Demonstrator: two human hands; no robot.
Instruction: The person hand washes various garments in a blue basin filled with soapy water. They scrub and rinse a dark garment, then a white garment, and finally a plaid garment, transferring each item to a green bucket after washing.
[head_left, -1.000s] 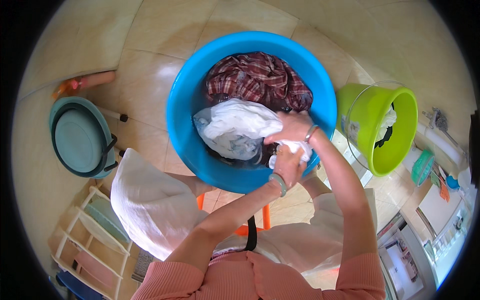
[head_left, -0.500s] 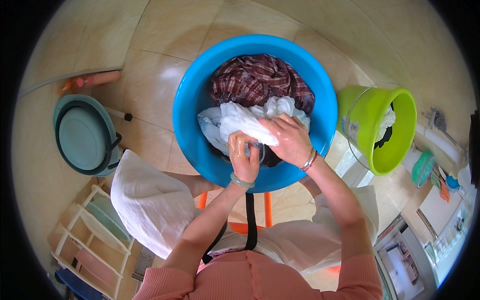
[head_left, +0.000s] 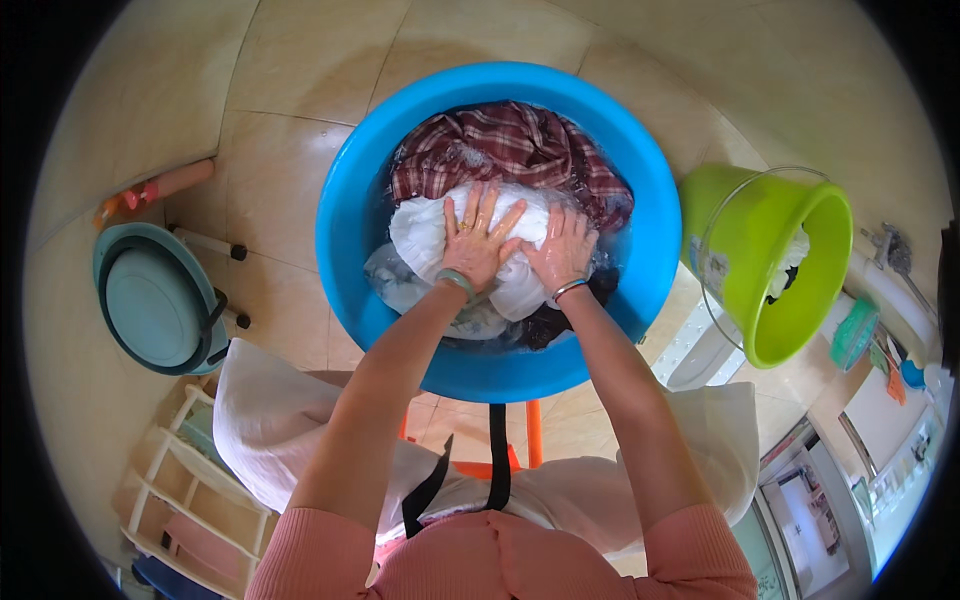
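Observation:
Both my hands press down flat on a wet white garment [head_left: 420, 228] in a large blue basin [head_left: 345, 150]. My left hand [head_left: 478, 245] has its fingers spread and pointing away from me. Beside it lies my right hand [head_left: 562, 250], also open, the two thumbs close together. Behind the white cloth is a maroon plaid garment [head_left: 510, 145], soaked and bunched along the far wall. A dark cloth [head_left: 545, 325] shows below my right wrist. Paler, sheer-looking white fabric [head_left: 395, 280] lies in the water to the left.
A lime-green bucket [head_left: 720, 210] with a wire handle, holding white and black cloth, is tilted in view at right. Folded teal basins [head_left: 155, 305] lean at left near a white rack [head_left: 190, 470]. An orange stool leg [head_left: 534, 435] shows below the basin.
My hands were gripping the bunched white garment above the basin. Now they have spread out and push it down into the water. My arms have reached farther forward.

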